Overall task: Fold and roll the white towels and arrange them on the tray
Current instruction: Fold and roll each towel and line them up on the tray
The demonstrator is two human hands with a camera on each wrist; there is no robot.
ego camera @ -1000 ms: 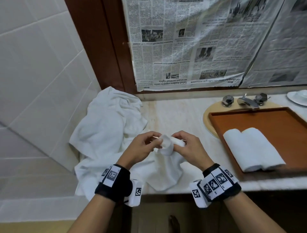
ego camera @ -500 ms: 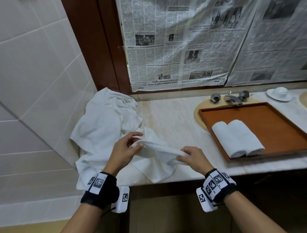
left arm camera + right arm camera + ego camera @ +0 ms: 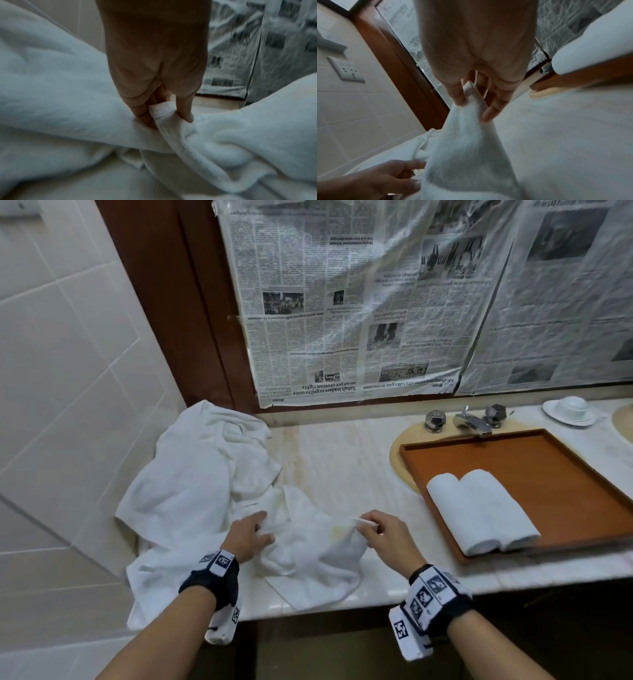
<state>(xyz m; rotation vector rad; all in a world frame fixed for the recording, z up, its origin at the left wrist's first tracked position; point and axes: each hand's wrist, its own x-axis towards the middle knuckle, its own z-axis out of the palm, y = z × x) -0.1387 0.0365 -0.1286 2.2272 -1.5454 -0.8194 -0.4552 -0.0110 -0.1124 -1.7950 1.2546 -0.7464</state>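
Note:
A small white towel lies crumpled on the marble counter near its front edge. My left hand pinches one hemmed corner of it between thumb and fingers. My right hand pinches the opposite corner, lifting it slightly above the counter. A heap of larger white towels sits to the left against the tiled wall. Two rolled white towels lie side by side at the front left of the brown tray.
The tray sits over a sink with a chrome tap behind it. A white cup on a saucer stands at the far right. Newspaper covers the mirror behind. A wall socket is on the tiles to the left.
My hands were close together holding the towel bunched up. They have spread apart and lowered, stretching the towel out over the counter. The head view has shifted left.

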